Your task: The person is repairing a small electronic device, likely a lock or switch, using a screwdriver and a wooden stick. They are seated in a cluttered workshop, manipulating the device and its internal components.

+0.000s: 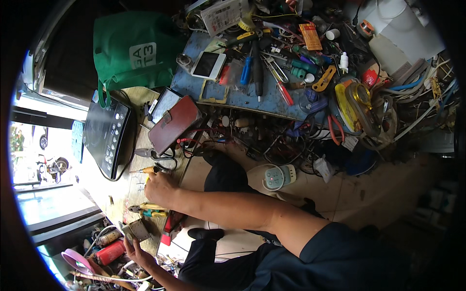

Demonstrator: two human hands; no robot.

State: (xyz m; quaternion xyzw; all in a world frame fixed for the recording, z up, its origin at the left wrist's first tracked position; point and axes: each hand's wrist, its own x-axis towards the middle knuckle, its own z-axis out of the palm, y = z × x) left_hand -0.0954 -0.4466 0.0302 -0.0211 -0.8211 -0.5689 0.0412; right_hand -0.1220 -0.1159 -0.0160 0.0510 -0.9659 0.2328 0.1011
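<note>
At far left, on the wooden bench: black oval control panel (108,138) with rows of pale buttons; beyond it, green cloth bag (133,48) with a white rectangular label. Near edge: left hand (137,252), fingers pinched on a small grey metal bracket (136,230). Just right: right hand (160,189), closed around a yellow-handled screwdriver (143,170), tip pointing left. Yellow-handled pliers (148,209) lie between the hands.

Two hands at work: right hand (160,188), left hand (137,250). One green bag (133,48) far left, one black control panel (108,138) left, one white phone (208,65) far, one power strip (277,176) on floor, one red canister (110,252) near left.
</note>
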